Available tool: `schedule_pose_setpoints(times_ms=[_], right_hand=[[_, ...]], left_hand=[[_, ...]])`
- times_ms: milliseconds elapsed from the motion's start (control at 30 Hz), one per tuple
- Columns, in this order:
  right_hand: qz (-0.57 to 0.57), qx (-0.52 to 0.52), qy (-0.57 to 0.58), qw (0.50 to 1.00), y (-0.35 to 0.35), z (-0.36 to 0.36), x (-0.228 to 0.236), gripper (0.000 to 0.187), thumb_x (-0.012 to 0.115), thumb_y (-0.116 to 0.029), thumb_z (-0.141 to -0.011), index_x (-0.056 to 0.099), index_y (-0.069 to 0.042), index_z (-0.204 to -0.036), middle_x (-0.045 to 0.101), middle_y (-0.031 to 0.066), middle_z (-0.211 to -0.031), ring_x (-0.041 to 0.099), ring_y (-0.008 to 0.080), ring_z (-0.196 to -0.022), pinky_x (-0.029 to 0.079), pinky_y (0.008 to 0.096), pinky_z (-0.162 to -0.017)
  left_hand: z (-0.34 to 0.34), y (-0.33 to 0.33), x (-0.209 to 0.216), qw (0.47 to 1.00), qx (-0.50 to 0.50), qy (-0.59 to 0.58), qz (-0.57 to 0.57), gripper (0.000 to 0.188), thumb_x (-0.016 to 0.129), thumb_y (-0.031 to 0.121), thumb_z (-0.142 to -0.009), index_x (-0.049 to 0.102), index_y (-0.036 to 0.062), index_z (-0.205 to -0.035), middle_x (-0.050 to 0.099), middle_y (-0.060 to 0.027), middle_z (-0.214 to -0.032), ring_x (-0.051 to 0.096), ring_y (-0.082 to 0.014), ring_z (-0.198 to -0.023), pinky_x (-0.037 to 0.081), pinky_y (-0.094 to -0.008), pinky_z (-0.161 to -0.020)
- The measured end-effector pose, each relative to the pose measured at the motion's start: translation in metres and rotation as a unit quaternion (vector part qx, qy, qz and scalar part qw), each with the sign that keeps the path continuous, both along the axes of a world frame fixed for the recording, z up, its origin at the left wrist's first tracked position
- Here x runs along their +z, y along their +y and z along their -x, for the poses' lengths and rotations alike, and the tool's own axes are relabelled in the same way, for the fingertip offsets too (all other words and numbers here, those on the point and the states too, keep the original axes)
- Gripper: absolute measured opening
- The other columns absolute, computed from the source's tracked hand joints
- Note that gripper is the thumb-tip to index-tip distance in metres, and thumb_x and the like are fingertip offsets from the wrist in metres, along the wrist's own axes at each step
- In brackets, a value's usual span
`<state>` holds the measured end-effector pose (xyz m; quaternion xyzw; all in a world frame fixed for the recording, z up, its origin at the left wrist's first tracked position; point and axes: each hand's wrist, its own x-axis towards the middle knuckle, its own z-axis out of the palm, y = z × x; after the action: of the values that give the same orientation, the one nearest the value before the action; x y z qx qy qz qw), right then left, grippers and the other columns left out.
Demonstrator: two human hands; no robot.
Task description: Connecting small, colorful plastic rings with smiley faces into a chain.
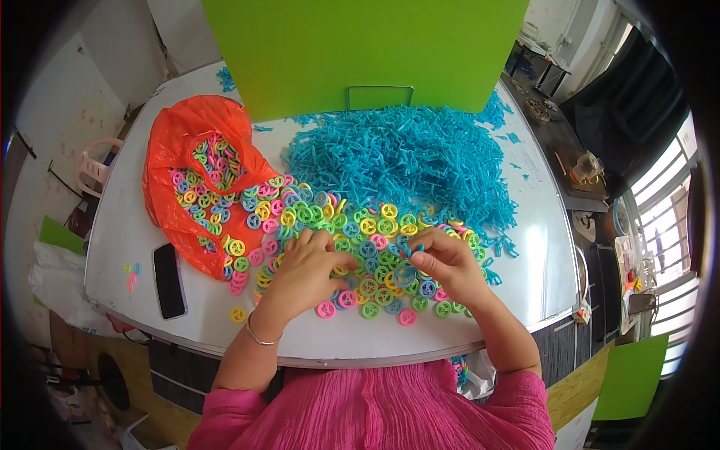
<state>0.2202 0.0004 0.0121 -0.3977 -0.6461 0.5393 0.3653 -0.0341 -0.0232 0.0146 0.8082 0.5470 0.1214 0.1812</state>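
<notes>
My right hand (447, 264) is closed in a pinch on a small blue plastic piece (409, 249), which looks like those in the heap behind it. Below that piece lies a blue wheel-like ring (404, 277). My left hand (309, 264) rests palm down on the pile, its fingers apart and curved over the rings; what lies under the fingertips is hidden. Pink, yellow, green and blue plastic rings (368, 286) with spoke-like insides spread around both hands. Beyond them rises a large heap of small blue plastic pieces (397, 154).
A red plastic bag (169, 150) full of rings lies open at the left. Next to it is a dark phone (169, 280) on the white table (330, 336). A green panel (360, 52) with a metal handle (379, 88) stands at the back. A few loose pieces (132, 277) lie far left.
</notes>
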Motion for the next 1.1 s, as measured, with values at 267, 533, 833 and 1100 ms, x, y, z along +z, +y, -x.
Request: schedule_pose_setpoints(times_ms=[267, 533, 833, 1100], right_hand=[[0.231, 0.029, 0.307, 0.923, 0.012, -0.002, -0.016, 0.019, 0.055, -0.020, -0.096, 0.057, -0.004, -0.104, 0.064, 0.0047, -0.086, 0.059, 0.0180, -0.084, 0.047, 0.0349, -0.083], [0.089, -0.089, 0.117, 0.985, -0.005, 0.012, -0.021, 0.017, 0.061, -0.014, -0.093, 0.065, -0.001, -0.102, 0.066, 0.0018, -0.089, 0.058, 0.0079, -0.081, 0.047, 0.0253, -0.074], [-0.012, -0.102, 0.054, 0.993, -0.019, 0.021, -0.018, 0.015, 0.068, -0.013, -0.088, 0.068, 0.000, -0.095, 0.061, -0.0011, -0.078, 0.051, 0.0045, -0.071, 0.041, 0.0224, -0.060], [-0.289, -0.112, -0.112, 0.944, -0.020, 0.022, -0.005, 0.016, 0.074, -0.008, -0.079, 0.069, -0.001, -0.092, 0.057, 0.0080, -0.068, 0.053, 0.0168, -0.059, 0.041, 0.0303, -0.051]], left_hand=[[0.001, 0.016, -0.017, 0.989, 0.042, -0.137, -0.020, 0.022, 0.078, 0.015, -0.070, 0.065, 0.0105, -0.087, 0.055, -0.0057, -0.101, 0.050, -0.0260, -0.104, 0.041, -0.0386, -0.089], [-0.037, 0.003, -0.008, 0.782, 0.113, -0.594, 0.152, 0.016, 0.068, 0.009, -0.087, 0.063, 0.0017, -0.100, 0.065, -0.0039, -0.092, 0.059, -0.0100, -0.081, 0.047, -0.0229, -0.071], [-0.050, -0.009, -0.014, 0.671, 0.141, -0.698, 0.205, 0.015, 0.063, 0.001, -0.088, 0.064, -0.0013, -0.102, 0.068, -0.0078, -0.091, 0.066, -0.0128, -0.078, 0.056, -0.0232, -0.071], [-0.052, -0.013, -0.015, 0.758, 0.126, -0.632, 0.104, 0.012, 0.062, 0.000, -0.089, 0.065, -0.0029, -0.100, 0.068, -0.0080, -0.087, 0.067, -0.0126, -0.075, 0.056, -0.0239, -0.069]])
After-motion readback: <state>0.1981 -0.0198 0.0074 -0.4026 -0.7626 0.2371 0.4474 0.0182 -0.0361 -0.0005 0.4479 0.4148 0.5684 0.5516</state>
